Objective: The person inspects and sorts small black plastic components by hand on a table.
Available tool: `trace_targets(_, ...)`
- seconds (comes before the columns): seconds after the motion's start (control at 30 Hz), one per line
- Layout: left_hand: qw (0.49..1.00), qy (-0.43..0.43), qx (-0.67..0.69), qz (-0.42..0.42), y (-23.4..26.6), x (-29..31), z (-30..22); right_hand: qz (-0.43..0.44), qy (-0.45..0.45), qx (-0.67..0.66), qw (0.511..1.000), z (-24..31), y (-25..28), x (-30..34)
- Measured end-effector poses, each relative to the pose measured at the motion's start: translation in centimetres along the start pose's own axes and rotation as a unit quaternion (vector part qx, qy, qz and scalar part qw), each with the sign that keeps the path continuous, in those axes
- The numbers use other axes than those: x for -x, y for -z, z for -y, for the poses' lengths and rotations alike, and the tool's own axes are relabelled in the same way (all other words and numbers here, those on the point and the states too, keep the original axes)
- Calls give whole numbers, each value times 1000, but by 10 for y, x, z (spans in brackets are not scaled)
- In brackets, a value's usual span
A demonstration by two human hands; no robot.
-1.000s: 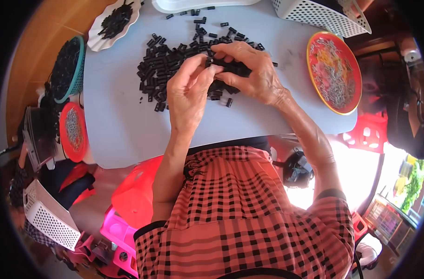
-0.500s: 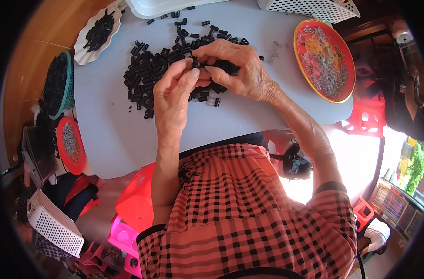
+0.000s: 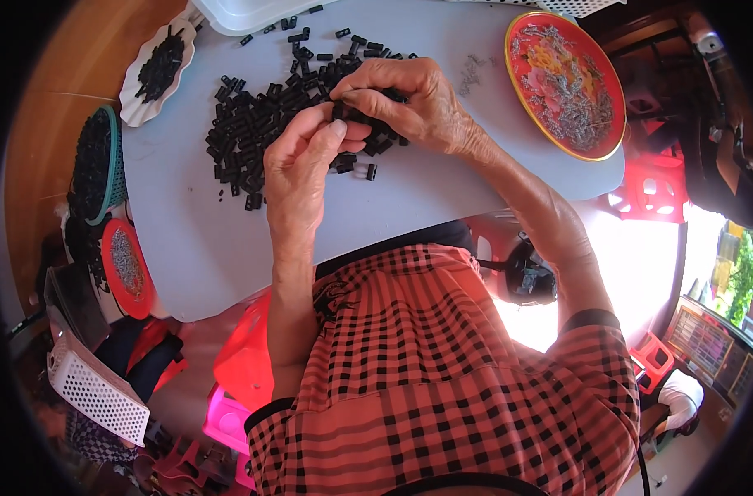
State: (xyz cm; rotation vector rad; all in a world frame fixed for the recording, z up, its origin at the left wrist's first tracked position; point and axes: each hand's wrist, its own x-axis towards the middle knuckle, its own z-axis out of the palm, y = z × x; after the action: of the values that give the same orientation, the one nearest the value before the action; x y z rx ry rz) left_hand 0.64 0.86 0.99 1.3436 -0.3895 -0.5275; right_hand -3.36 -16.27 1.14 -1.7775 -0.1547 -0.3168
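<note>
On the far left, a white scalloped dish [image 3: 157,70] and a teal-rimmed round basket [image 3: 95,165] already held black pieces, which I judged finished work. At the middle of the pale grey table [image 3: 186,240], my left hand [image 3: 298,165] and right hand [image 3: 414,103] pinched one small black plastic piece [image 3: 341,112] together above the large loose heap of black plastic pieces [image 3: 261,124], so much remained. Rightward sat a red round plate of small metal bits [image 3: 567,83]. No labels showed.

Both hands meet over a heap of small black plastic pieces [image 3: 265,124] on the pale worktop [image 3: 195,240]. The left hand [image 3: 298,161] and right hand [image 3: 414,103] pinch one black piece [image 3: 341,110] between their fingers [image 3: 337,130]. A red patterned plate of small metal parts [image 3: 567,83] lies right of the fingers.
</note>
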Motion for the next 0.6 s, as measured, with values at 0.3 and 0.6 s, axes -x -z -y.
trace_targets(0.3,977,73,198,35,9,-2,2,28,77,70,994,3,-1,-1)
trace_targets(0.6,950,127,282,47,5,-12,4,36,160,167,972,0,0,-4)
